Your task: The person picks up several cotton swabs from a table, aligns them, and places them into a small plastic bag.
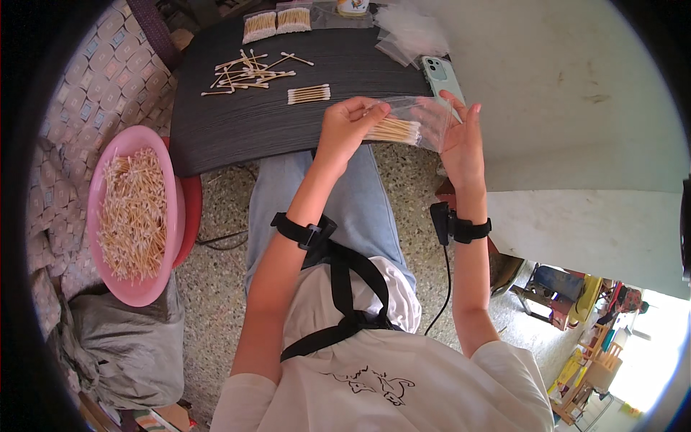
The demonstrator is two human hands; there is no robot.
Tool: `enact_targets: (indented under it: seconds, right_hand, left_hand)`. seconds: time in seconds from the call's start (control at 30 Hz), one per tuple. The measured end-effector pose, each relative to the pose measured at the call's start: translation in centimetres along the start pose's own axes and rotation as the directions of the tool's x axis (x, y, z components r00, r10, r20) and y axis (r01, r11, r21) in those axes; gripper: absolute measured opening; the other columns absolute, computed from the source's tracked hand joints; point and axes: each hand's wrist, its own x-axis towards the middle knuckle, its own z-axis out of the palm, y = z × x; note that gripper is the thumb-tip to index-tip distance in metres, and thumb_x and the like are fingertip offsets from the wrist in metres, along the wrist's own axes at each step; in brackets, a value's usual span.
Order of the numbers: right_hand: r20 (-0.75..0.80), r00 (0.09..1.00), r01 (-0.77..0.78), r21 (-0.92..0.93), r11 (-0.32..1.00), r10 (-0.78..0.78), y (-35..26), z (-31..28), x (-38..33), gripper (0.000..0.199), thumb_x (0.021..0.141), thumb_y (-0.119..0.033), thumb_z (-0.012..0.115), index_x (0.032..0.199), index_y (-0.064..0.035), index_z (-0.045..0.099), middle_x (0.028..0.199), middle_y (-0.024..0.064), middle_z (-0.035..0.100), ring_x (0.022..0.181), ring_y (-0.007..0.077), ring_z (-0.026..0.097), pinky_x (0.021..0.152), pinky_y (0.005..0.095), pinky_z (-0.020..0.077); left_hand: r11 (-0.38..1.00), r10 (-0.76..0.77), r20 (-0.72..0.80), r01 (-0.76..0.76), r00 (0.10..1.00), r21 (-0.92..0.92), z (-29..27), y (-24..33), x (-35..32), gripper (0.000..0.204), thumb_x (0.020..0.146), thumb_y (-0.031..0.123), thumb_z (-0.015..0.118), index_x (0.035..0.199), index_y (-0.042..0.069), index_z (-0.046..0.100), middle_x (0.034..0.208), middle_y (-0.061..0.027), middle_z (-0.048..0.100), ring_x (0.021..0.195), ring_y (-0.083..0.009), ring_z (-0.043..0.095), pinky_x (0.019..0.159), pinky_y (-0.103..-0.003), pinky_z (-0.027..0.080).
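Note:
My left hand is closed, its thumb and fingers pinching the left end of a clear plastic bag with a row of cotton swabs in it. Whether the fingers press on the swabs through the film or directly, I cannot tell. Beneath the bag's right end, my right hand is turned palm up, fingers stretched out and thumb apart; some of its fingers show through the film. Just beyond, a neat row of cotton swabs lies on the dark table, near a loose scatter of swabs.
Two filled bags of swabs lie at the table's far edge. Clear bags are piled far right, near a pale green phone. A pink basin full of swabs stands at left. On the right rises a pale wall.

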Motion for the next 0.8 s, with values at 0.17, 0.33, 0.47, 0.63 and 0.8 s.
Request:
enact_targets:
  seconds: [0.17, 0.33, 0.47, 0.63, 0.8]
  right_hand:
    - [-0.071, 0.995, 0.008, -0.638, 0.770, -0.069, 0.9, 0.5, -0.1, 0.024, 0.083, -0.012, 0.070, 0.103, 0.0016, 0.064, 0.091, 0.0068, 0.068, 0.079, 0.0106, 0.063, 0.072, 0.0241, 0.0479]
    - [-0.121, 0.988, 0.003, -0.600, 0.800, -0.095, 1.2, 1.6, 0.0, 0.014, 0.078, -0.009, 0.075, 0.087, 0.0012, 0.070, 0.080, 0.0039, 0.069, 0.073, 0.0076, 0.061, 0.067, 0.0210, 0.0462]
    - [-0.182, 0.981, -0.053, -0.584, 0.810, -0.067, 1.2, 1.6, -0.3, 0.014, 0.080, -0.009, 0.074, 0.088, 0.0017, 0.070, 0.080, 0.0048, 0.069, 0.072, 0.0077, 0.061, 0.065, 0.0203, 0.0464]
    - [-0.149, 0.983, -0.004, -0.600, 0.800, -0.107, 1.6, 1.5, -0.2, 0.015, 0.080, -0.008, 0.073, 0.088, 0.0035, 0.069, 0.079, 0.0058, 0.069, 0.070, 0.0087, 0.062, 0.064, 0.0210, 0.0475]
    - [-0.112, 0.969, 0.089, -0.671, 0.736, -0.219, 1.5, 2.2, -0.3, 0.014, 0.082, -0.008, 0.071, 0.087, 0.0047, 0.069, 0.078, 0.0066, 0.069, 0.070, 0.0089, 0.062, 0.065, 0.0216, 0.0487]
  left_hand:
    - [0.997, 0.071, 0.031, -0.071, 0.997, 0.011, 0.8, 0.3, -0.2, 0.030, 0.087, 0.021, 0.067, 0.105, -0.002, 0.065, 0.091, -0.0082, 0.070, 0.081, -0.0110, 0.066, 0.073, -0.022, 0.050]
    - [0.995, -0.015, 0.063, 0.021, 0.998, -0.099, -0.2, 0.5, -0.4, 0.032, 0.088, 0.023, 0.066, 0.105, -0.003, 0.065, 0.093, -0.0100, 0.070, 0.084, -0.0124, 0.066, 0.075, -0.024, 0.051]
    - [0.999, -0.007, 0.039, 0.006, 0.999, 0.031, -0.4, 0.7, -0.4, 0.034, 0.088, 0.027, 0.067, 0.103, -0.004, 0.066, 0.092, -0.0132, 0.070, 0.085, -0.0135, 0.067, 0.074, -0.025, 0.052]
    - [0.997, 0.013, -0.003, -0.013, 1.000, 0.078, -0.4, 0.8, -0.7, 0.033, 0.088, 0.028, 0.066, 0.101, -0.003, 0.066, 0.091, -0.0137, 0.070, 0.083, -0.0141, 0.068, 0.072, -0.024, 0.053]
    - [1.000, -0.006, -0.063, 0.006, 0.998, 0.001, -0.2, 0.5, -1.2, 0.033, 0.089, 0.028, 0.065, 0.098, -0.004, 0.066, 0.087, -0.0120, 0.070, 0.079, -0.0133, 0.068, 0.068, -0.024, 0.055]
